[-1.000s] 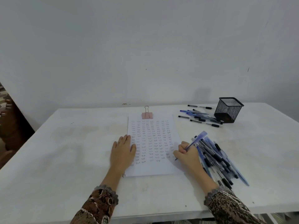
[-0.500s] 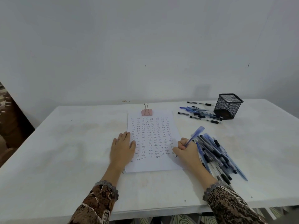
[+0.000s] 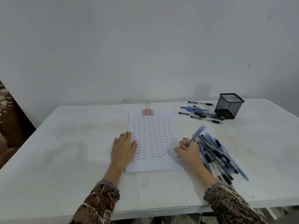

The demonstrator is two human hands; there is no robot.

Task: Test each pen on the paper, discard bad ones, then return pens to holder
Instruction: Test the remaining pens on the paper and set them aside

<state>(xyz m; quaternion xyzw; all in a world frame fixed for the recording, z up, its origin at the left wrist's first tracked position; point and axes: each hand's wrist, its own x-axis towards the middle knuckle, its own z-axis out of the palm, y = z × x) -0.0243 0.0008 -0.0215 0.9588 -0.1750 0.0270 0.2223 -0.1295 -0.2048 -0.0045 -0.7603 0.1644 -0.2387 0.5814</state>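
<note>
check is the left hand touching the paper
Touching. The head view shows the left hand lying flat, with its fingers over the left edge of the paper.

Single head-worn wide view, facing forward and down, near the table (image 3: 64, 151), wall behind

Plain indoor room, set up as writing desk; home or office not determinable. White table (image 3: 72, 151) set against bare white wall (image 3: 145, 46) behind it. On table: handwritten paper (image 3: 155, 125) held by pink binder clip (image 3: 147, 112) at sheet's far edge, black mesh holder (image 3: 229, 106) at table's far right, loose pens (image 3: 199, 112) beside it, pen pile (image 3: 216, 156) at table's near right. Brown patterned furnishing (image 3: 9, 120) seen left of table; patterned floor covering (image 3: 178, 220) glimpsed under table's front edge.
</note>
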